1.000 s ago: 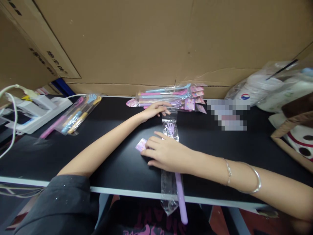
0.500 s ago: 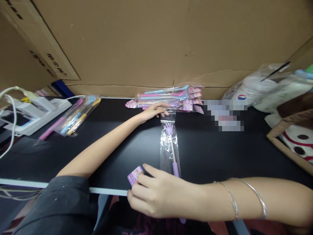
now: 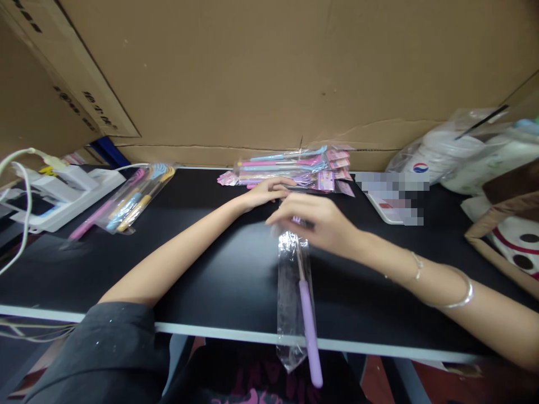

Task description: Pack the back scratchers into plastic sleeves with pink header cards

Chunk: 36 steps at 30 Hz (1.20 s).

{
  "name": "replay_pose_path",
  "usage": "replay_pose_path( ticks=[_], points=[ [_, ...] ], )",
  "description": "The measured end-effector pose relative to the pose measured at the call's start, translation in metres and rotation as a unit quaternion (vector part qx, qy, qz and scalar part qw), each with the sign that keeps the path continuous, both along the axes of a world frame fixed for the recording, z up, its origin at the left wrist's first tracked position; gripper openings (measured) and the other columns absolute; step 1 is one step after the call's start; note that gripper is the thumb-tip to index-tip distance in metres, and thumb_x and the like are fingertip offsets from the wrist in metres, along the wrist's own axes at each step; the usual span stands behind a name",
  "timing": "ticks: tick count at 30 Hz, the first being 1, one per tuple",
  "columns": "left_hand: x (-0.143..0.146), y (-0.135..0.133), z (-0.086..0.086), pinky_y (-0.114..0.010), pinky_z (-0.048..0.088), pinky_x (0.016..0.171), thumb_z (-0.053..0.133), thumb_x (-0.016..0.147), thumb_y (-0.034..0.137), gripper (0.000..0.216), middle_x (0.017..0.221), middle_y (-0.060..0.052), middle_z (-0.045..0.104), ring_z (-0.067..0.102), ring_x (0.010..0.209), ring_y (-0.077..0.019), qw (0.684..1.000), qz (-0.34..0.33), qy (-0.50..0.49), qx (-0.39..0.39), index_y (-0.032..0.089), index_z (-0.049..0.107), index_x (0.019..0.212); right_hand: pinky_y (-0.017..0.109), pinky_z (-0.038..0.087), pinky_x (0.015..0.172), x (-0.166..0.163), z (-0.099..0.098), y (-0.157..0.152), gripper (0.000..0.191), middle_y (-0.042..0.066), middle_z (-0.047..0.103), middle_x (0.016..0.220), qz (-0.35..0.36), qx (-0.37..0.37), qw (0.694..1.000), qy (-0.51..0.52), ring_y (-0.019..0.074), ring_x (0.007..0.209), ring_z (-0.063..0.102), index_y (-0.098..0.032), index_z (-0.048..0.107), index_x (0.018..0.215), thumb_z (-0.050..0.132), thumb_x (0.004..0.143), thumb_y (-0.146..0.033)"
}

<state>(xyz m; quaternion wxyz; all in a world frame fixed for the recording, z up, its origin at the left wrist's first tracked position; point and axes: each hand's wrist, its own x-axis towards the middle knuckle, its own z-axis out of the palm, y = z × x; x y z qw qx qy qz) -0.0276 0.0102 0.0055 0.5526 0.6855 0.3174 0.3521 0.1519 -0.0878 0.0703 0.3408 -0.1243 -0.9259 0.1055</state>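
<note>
Grip can't be told for either of the 2 hands: the left hand [image 3: 266, 193] curls near the packs [image 3: 282, 163], and the blurred right hand [image 3: 318, 220] bends over the far part of the bag [image 3: 289, 306]. Scratcher [image 3: 308, 317] lies along the bag, its handle past the table [image 3: 219, 331] edge. Best to keep the bag flat and avoid knocking that overhang.

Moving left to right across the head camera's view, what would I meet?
White power strip → left group of bagged back scratchers → left hand → purple handle → white Pepsi cup → brown-and-white bag.
</note>
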Motion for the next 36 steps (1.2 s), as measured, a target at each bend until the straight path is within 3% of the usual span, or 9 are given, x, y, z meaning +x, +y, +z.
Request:
replay_pose_path(
  ticks=[4,8,14,19,26,32,36],
  points=[
    [0.001,0.0,0.001,-0.025,0.043,0.072,0.068,0.077,0.023,0.033,0.088,-0.004,0.071,0.062,0.08,-0.014,1.0,-0.003,0.012,0.011,0.014,0.064,0.109,0.032,0.049,0.077,0.036,-0.013,0.04,0.023,0.005,0.063,0.09,-0.14,-0.009,0.99,0.008,0.0173,0.083,0.061,-0.023,0.071,0.095,0.048,0.096,-0.021],
    [0.001,0.001,0.0,-0.024,0.038,0.065,0.067,0.08,0.028,0.036,0.09,-0.005,0.071,0.06,0.075,-0.0121,0.999,0.005,0.039,0.021,0.016,0.063,0.114,0.034,0.049,0.078,0.063,-0.034,0.062,0.023,0.006,0.064,0.092,-0.189,0.012,0.982,-0.025,0.0196,0.086,0.062,-0.024,0.071,0.096,0.048,0.094,-0.023],
    [0.0,0.002,-0.003,-0.024,0.038,0.066,0.066,0.081,0.027,0.038,0.092,-0.005,0.072,0.061,0.076,-0.0123,0.999,0.008,0.039,0.023,0.016,0.06,0.118,0.037,0.051,0.082,0.072,-0.049,0.072,0.02,0.008,0.069,0.097,-0.197,-0.018,0.98,-0.031,0.0225,0.092,0.065,-0.022,0.068,0.1,0.051,0.089,-0.022],
    [0.001,0.0,-0.002,-0.023,0.037,0.063,0.067,0.081,0.025,0.037,0.088,-0.004,0.071,0.06,0.074,-0.011,0.999,0.012,0.031,0.016,0.016,0.059,0.116,0.039,0.051,0.088,0.071,-0.056,0.074,0.024,0.009,0.072,0.104,-0.199,-0.11,0.974,0.01,0.0242,0.097,0.067,-0.019,0.066,0.104,0.056,0.082,-0.023],
    [0.002,-0.002,0.0,-0.022,0.035,0.062,0.069,0.079,0.027,0.036,0.087,-0.002,0.069,0.06,0.074,-0.0109,0.999,0.026,0.044,0.01,0.017,0.061,0.113,0.042,0.051,0.087,0.074,-0.07,0.086,0.032,0.01,0.072,0.101,-0.199,-0.259,0.945,0.007,0.0246,0.091,0.067,-0.017,0.065,0.098,0.062,0.077,-0.041],
    [0.002,-0.001,-0.003,-0.023,0.038,0.065,0.067,0.081,0.028,0.041,0.09,-0.004,0.072,0.061,0.075,-0.0114,0.999,0.029,0.033,0.011,0.017,0.057,0.119,0.034,0.048,0.067,0.076,-0.08,0.094,0.034,0.003,0.062,0.08,-0.236,-0.269,0.932,0.061,0.0188,0.07,0.058,-0.02,0.053,0.091,0.066,0.072,-0.044],
    [0.002,-0.001,-0.003,-0.025,0.043,0.071,0.068,0.08,0.03,0.039,0.092,-0.005,0.072,0.062,0.077,-0.0125,0.999,0.024,0.033,0.022,0.015,0.059,0.115,0.031,0.046,0.064,0.074,-0.075,0.088,0.029,0.002,0.06,0.077,-0.216,-0.267,0.938,0.054,0.0175,0.069,0.055,-0.019,0.056,0.085,0.065,0.075,-0.045]
  ],
)
